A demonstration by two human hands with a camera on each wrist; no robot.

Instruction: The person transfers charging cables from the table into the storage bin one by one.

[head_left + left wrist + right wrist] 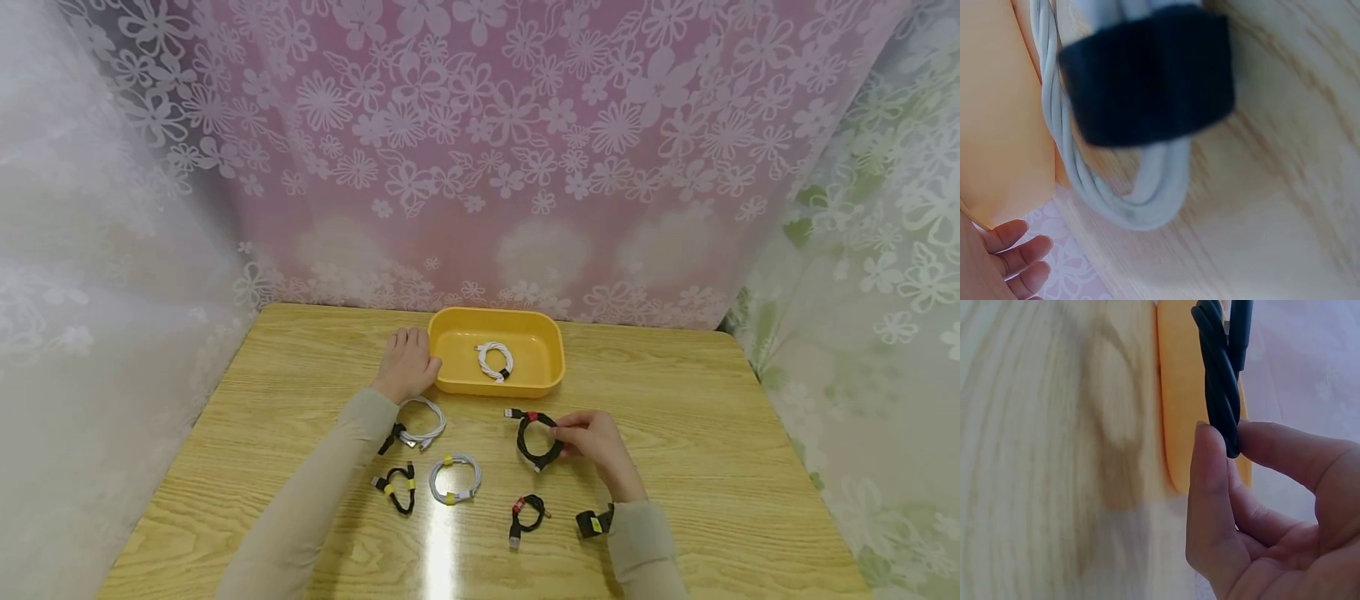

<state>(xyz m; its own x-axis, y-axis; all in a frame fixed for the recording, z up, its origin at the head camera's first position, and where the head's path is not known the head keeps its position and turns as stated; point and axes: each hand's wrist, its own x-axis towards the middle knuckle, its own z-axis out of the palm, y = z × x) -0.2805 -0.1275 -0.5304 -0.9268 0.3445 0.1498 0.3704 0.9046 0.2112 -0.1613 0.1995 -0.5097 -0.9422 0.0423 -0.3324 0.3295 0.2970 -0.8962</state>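
Note:
My right hand (596,442) pinches a coiled black cable (522,446) with a red tie between thumb and fingertips. In the right wrist view its twisted strands (1219,381) stand above the tabletop. My left hand (406,363) rests against the left end of a yellow tray (497,388), its thumb at the rim. The left wrist view shows its fingers (1025,255) loosely extended beside the tray wall. Inside the tray lies a coiled white cable (483,353) with a black tie. Below my left wrist is another white cable (441,423) with a black strap (1147,78).
Nearer on the wooden table (712,433) lie a grey-white cable (432,477) with yellow ties, a short black cable (412,498) with yellow ties, a small black cable (538,518) with a red tie, and a black item (587,525) by my right sleeve. Floral curtains (510,167) surround the table.

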